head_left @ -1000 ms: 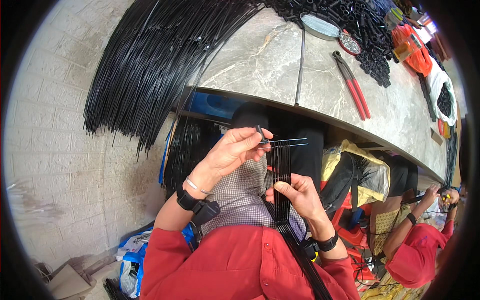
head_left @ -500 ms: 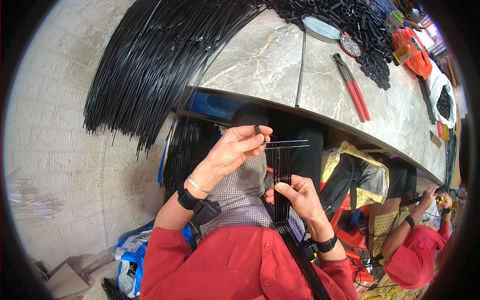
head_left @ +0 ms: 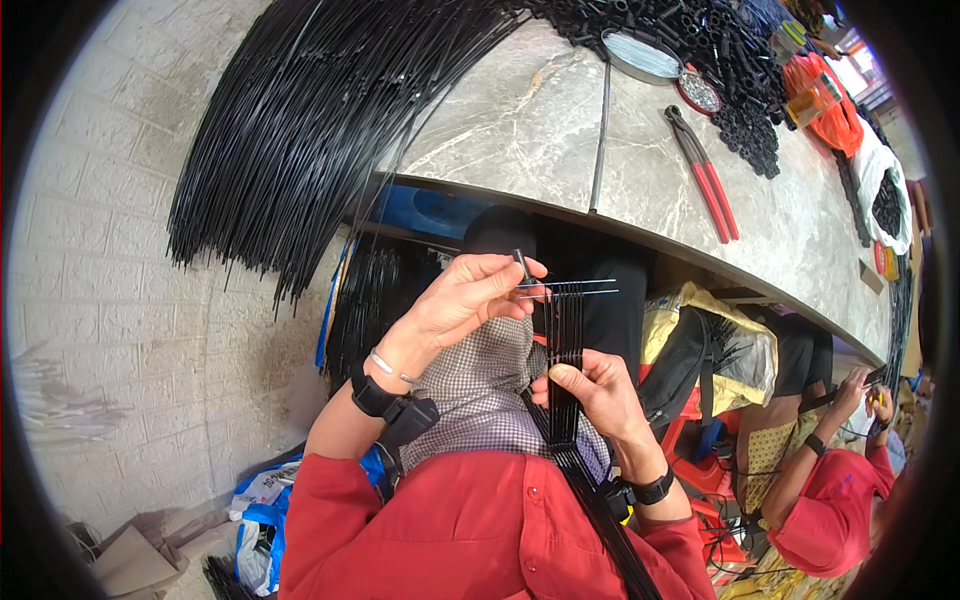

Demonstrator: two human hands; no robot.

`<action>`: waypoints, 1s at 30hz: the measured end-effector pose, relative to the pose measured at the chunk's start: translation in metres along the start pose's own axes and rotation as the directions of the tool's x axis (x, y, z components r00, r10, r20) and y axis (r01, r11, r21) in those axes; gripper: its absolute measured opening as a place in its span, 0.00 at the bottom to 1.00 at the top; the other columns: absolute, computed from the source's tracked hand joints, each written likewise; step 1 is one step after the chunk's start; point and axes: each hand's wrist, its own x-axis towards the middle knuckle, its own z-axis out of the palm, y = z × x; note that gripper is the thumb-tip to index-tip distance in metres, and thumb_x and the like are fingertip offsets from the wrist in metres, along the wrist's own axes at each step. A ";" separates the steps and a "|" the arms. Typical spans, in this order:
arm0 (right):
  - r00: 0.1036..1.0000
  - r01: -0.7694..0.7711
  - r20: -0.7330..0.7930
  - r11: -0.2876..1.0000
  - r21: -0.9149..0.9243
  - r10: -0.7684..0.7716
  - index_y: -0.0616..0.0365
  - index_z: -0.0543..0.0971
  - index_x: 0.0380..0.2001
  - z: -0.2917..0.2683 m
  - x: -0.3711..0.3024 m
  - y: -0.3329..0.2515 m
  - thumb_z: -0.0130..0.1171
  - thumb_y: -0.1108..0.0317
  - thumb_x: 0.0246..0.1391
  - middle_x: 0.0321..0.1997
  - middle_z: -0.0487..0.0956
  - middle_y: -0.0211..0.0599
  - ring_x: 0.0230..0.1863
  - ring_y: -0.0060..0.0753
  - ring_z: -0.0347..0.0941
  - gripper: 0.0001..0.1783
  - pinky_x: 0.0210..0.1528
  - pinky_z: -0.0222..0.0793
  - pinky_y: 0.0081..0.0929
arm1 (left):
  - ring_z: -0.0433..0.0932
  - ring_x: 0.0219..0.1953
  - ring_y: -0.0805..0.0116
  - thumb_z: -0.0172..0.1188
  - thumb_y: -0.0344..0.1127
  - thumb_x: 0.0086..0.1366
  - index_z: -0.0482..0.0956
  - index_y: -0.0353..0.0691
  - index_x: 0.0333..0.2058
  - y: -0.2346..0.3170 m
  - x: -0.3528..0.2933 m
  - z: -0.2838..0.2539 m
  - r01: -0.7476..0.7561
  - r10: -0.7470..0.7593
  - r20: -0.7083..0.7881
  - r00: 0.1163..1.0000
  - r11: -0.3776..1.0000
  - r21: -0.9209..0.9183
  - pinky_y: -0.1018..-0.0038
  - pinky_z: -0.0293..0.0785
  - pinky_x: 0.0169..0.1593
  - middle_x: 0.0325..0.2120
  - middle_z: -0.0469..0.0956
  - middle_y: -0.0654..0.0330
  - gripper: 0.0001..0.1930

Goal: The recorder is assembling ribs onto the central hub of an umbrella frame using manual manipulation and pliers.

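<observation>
My left hand (head_left: pixel 462 297) pinches a short black tube (head_left: pixel 521 265) between thumb and fingers, above my lap. Just past its fingertips, two thin dark wires (head_left: pixel 598 287) run crosswise over the top end of a bundle of thin black ribs (head_left: pixel 565 415). My right hand (head_left: pixel 597 392) is wrapped round that bundle below the wires, thumb pressed on the front. From there the ribs trail down to the right across my red shirt. Whether my left fingers also touch the wires, I cannot tell.
A large pile of black rods (head_left: pixel 300 130) overhangs the table (head_left: pixel 520 120) at the left. Red-handled pliers (head_left: pixel 702 175), a small red dish (head_left: pixel 698 92) and black tubes (head_left: pixel 750 140) lie farther off. At the right works another person in red (head_left: pixel 825 515).
The short black tube in my left fingers has tilted and shifted slightly, showing more of its length. My right hand and the rib bundle stay nearly still.
</observation>
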 end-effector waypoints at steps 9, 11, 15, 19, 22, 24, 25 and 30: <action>1.000 -0.012 0.013 1.000 0.013 0.012 0.67 0.76 0.35 -0.001 -0.002 -0.002 0.53 0.70 0.58 0.31 0.80 0.39 0.31 0.27 0.77 0.09 0.36 0.74 0.22 | 0.78 0.29 0.75 0.56 0.37 0.63 0.78 0.34 0.42 -0.002 0.004 0.000 0.017 -0.018 0.010 1.000 0.999 0.052 0.80 0.77 0.36 0.31 0.80 0.58 0.13; 1.000 -0.007 0.020 1.000 0.014 0.007 0.66 0.76 0.35 -0.001 -0.001 -0.002 0.53 0.70 0.58 0.31 0.80 0.39 0.31 0.26 0.77 0.09 0.36 0.74 0.22 | 0.78 0.28 0.74 0.56 0.36 0.63 0.78 0.33 0.41 -0.004 0.005 -0.001 0.024 -0.024 -0.002 1.000 0.998 0.053 0.79 0.78 0.35 0.31 0.79 0.55 0.13; 1.000 -0.004 0.016 1.000 -0.012 0.005 0.66 0.77 0.35 0.000 0.000 -0.004 0.53 0.70 0.58 0.29 0.80 0.39 0.30 0.26 0.78 0.09 0.35 0.75 0.22 | 0.78 0.27 0.73 0.58 0.36 0.62 0.78 0.32 0.40 -0.002 0.006 0.001 0.042 -0.041 -0.017 0.999 0.997 0.063 0.79 0.77 0.32 0.29 0.79 0.54 0.13; 1.000 0.003 0.013 1.000 -0.006 -0.003 0.66 0.77 0.33 0.001 -0.001 -0.004 0.53 0.70 0.58 0.29 0.81 0.39 0.29 0.25 0.78 0.09 0.34 0.75 0.21 | 0.77 0.26 0.73 0.58 0.36 0.62 0.79 0.32 0.39 -0.001 0.006 0.002 0.048 -0.047 -0.012 0.999 0.995 0.091 0.79 0.76 0.31 0.27 0.79 0.56 0.13; 1.000 0.002 0.006 1.000 -0.011 -0.002 0.66 0.77 0.33 0.001 -0.001 -0.004 0.53 0.70 0.58 0.29 0.81 0.39 0.29 0.25 0.78 0.09 0.34 0.75 0.21 | 0.76 0.26 0.73 0.58 0.37 0.61 0.79 0.32 0.39 0.000 0.007 0.003 0.048 -0.047 -0.009 0.999 0.992 0.117 0.79 0.75 0.30 0.26 0.78 0.57 0.13; 1.000 -0.003 0.019 1.000 -0.009 0.003 0.66 0.77 0.35 -0.001 -0.001 -0.003 0.53 0.69 0.58 0.29 0.80 0.38 0.30 0.25 0.77 0.09 0.35 0.75 0.21 | 0.76 0.25 0.73 0.59 0.37 0.61 0.79 0.31 0.39 0.001 0.007 0.004 0.056 -0.055 -0.015 0.998 0.989 0.137 0.79 0.75 0.29 0.26 0.78 0.57 0.14; 0.999 -0.009 0.033 1.000 -0.007 0.009 0.65 0.76 0.36 -0.002 0.000 -0.002 0.54 0.69 0.59 0.30 0.80 0.37 0.31 0.26 0.77 0.09 0.36 0.74 0.22 | 0.76 0.25 0.73 0.59 0.37 0.61 0.79 0.31 0.39 0.002 0.007 0.005 0.056 -0.055 -0.014 0.998 0.989 0.137 0.79 0.75 0.29 0.26 0.78 0.57 0.14; 0.999 -0.010 0.031 1.000 -0.020 0.011 0.65 0.76 0.36 -0.003 -0.001 -0.002 0.53 0.69 0.59 0.30 0.80 0.37 0.31 0.26 0.77 0.09 0.35 0.74 0.21 | 0.75 0.24 0.73 0.59 0.37 0.61 0.79 0.30 0.39 0.002 0.008 0.006 0.054 -0.052 -0.016 0.999 0.985 0.161 0.79 0.74 0.28 0.26 0.78 0.56 0.14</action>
